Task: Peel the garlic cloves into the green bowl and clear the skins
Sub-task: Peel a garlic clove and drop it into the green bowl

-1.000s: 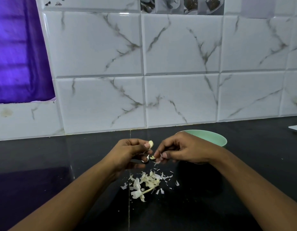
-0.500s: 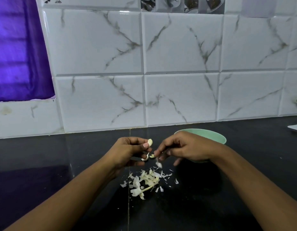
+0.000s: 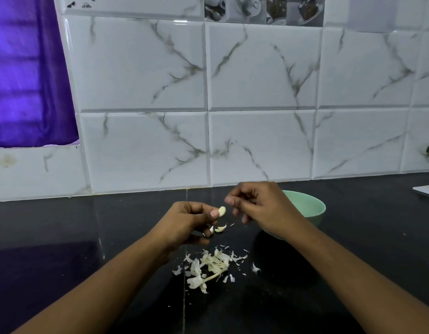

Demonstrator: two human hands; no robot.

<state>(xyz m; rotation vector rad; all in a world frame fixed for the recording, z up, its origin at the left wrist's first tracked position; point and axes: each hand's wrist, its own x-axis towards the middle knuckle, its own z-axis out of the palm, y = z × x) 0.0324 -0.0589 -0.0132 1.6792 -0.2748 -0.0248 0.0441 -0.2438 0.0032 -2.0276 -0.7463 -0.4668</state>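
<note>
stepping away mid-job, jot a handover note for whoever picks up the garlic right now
Left hand: pinches a garlic clove, a scrap of skin just below it.
Right hand: fingers curled beside the clove; can't tell if it holds skin.
Green bowl: behind the right hand, contents hidden.
Done: a skin pile lies on the black counter.
Left: finish this clove, drop it in the bowl, clear the skins.
</note>
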